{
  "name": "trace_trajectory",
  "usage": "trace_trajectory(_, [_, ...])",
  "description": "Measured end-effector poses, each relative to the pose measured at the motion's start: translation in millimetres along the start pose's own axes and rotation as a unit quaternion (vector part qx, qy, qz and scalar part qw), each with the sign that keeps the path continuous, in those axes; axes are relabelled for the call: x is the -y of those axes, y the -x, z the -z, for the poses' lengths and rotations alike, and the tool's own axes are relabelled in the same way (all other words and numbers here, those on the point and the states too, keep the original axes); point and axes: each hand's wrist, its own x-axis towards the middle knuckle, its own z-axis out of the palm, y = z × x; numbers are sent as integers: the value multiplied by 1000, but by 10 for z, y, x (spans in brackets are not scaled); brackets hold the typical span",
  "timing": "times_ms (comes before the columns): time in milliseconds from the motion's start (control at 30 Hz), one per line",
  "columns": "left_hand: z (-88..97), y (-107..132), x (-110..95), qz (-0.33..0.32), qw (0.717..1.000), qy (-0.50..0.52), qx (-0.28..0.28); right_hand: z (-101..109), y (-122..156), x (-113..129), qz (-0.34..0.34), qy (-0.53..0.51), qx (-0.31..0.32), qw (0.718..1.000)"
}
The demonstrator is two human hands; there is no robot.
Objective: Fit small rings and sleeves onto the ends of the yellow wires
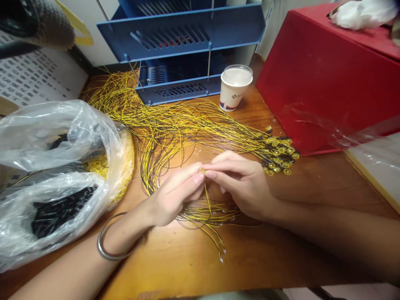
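Observation:
Fingertips of my left hand (179, 189) and my right hand (242, 179) meet in a pinch around a small yellow cap (202, 170). Fingers cover much of the cap, so its exact shape is hidden. A yellow wire (207, 193) hangs just below it. Under my hands lies a bunch of loose yellow and black wires (200, 218), some with small clear tips. To the right of my right hand, a cluster of hexagonal yellow caps (278, 154) sits on the ends of a long wire bundle (187, 118).
Plastic bags at left hold black tubes (62, 208) and yellow caps (98, 166). A paper cup (235, 89) stands before a blue tray rack (184, 37). A red box (328, 79) is at right on the wooden table (168, 266).

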Motion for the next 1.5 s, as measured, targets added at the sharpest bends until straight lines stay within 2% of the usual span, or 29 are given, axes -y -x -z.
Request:
trace_trajectory(200, [3, -8, 2, 3, 1000, 12, 5, 5, 4, 6, -16, 7, 0, 1000])
trace_trajectory(333, [5, -11, 13, 9, 1000, 21, 10, -13, 7, 11, -4, -5, -3, 1000])
trace_trajectory(533, [0, -12, -7, 3, 1000, 14, -7, -39, 7, 3, -67, -75, -9, 995])
trace_trajectory(900, [-2, -20, -10, -2, 1000, -3, 9, -39, 3, 12, -72, -99, 2, 993])
trace_trajectory(1267, [-3, -14, -20, 0, 1000, -3, 7, -21, -14, 26, -93, -108, 14, 990])
trace_trajectory(1500, [-16, -26, -35, -17, 1000, -10, 1, -15, -8, 17, -83, -104, 18, 991])
